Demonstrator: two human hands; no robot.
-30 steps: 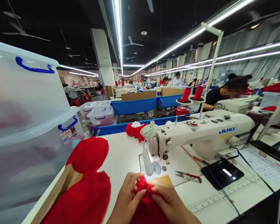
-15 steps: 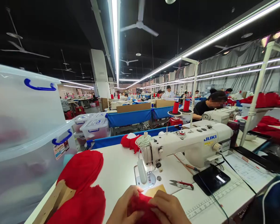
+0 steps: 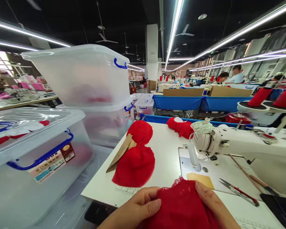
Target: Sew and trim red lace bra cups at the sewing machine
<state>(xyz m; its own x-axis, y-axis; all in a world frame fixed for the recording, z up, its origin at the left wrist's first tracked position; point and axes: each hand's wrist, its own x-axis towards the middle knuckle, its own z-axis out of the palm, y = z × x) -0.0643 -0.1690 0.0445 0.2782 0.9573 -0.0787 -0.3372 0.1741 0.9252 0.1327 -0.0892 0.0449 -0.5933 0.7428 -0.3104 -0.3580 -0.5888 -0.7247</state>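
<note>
A piece of red lace-edged fabric (image 3: 181,203) is stretched between my hands at the front of the white sewing table (image 3: 165,140). My left hand (image 3: 143,205) pinches its left side between thumb and fingers. On the opposite side, my right hand (image 3: 212,200) grips the cloth, its thumb on top and the other fingers hidden. Just beyond stands a sewing machine (image 3: 243,143), with a yellow card (image 3: 201,180) lying before its needle area. Two red cup-shaped fabric pieces (image 3: 135,167) rest to the left, beside a brown cardboard strip (image 3: 120,152).
Red-handled thread snips (image 3: 240,190) and a dark phone-like slab (image 3: 276,206) lie at right. More red and white pieces (image 3: 181,125) sit behind the machine head. Clear plastic bins (image 3: 97,79) are stacked along the left. Red thread cones (image 3: 259,97) stand at right.
The view has swung left, bringing more bins into sight. The red fabric, bunched between my hands before, is now spread wider with its lace edge showing. Both hands still hold it.
</note>
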